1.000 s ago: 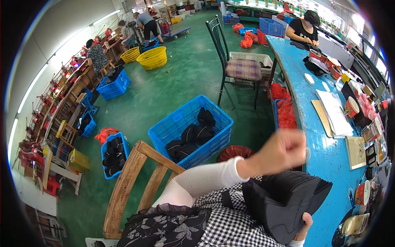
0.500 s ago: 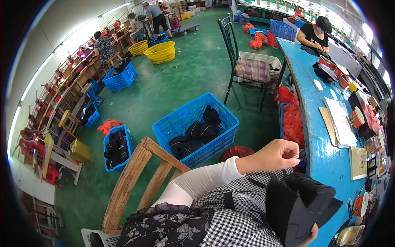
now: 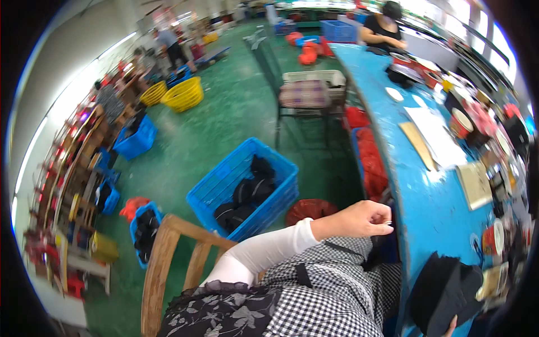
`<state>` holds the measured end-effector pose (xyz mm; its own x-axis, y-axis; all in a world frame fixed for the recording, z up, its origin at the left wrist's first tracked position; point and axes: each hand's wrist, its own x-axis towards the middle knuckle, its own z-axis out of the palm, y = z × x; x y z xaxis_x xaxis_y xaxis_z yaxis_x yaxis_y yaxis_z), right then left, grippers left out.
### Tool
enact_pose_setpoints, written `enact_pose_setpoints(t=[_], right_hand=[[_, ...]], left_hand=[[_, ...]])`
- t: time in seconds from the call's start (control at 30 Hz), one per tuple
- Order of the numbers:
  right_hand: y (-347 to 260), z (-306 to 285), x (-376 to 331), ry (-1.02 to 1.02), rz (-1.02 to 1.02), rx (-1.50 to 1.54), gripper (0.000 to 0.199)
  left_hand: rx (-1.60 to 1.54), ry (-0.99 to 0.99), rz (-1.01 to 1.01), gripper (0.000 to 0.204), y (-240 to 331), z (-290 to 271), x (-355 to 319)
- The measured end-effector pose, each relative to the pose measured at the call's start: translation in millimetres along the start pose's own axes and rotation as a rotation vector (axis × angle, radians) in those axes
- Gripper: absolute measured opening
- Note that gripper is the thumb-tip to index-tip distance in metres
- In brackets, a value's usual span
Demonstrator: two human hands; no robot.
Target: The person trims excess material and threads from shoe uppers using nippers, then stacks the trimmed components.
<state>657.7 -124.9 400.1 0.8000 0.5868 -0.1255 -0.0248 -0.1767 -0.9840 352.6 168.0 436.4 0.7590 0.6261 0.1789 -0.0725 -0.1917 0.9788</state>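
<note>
My left hand [image 3: 359, 219] comes across from the left in a white sleeve and hovers beside the edge of the blue table [image 3: 415, 224]. Its fingers are pinched together; a tiny shiny thing shows at the fingertips, too small to name. At the lower right, a thick bundle of black fabric pieces [image 3: 443, 292] is at the near part of the table. Only a few fingers of my right hand [image 3: 452, 326] show, closed around the bundle's lower edge; the rest is hidden. Whether the bundle rests on the tabletop I cannot tell.
A blue crate [image 3: 241, 191] with black pieces stands on the floor beyond a wooden chair back [image 3: 163, 269]. Papers [image 3: 435, 137], a notebook [image 3: 474, 185] and red tubs [image 3: 494, 238] line the table. A co-worker [image 3: 384, 31] sits at its far end. A metal chair [image 3: 303, 95] stands further off.
My right hand and the black bundle have moved right, from over my lap to the table. My left hand stays pinched near the table edge. The view has shifted and is blurred.
</note>
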Motion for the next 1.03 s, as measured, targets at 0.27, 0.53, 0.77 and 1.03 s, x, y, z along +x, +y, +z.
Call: enact_pose_setpoints(t=[0.27,0.53,0.77,1.03], right_hand=[[-14.1,11.3,-15.3,-0.015,0.155,0.569,0.044],[-28.2,14.0,-38.2,0.001,0.274,0.608,0.053],[-37.5,15.9,-49.9,0.01,0.411,0.641,0.059],[-52.4,21.1,-35.1,-0.009,0.42,0.758,0.061]], left_hand=[[-0.021,-0.522,-0.34,0.015,6.5,49.6,104.5],[0.072,-0.771,-0.203,0.019,-22.6,148.0,285.7],[0.697,-0.731,-0.032,0.022,-27.3,159.5,323.8],[0.0,-0.696,-0.387,0.026,-25.5,98.7,210.7]])
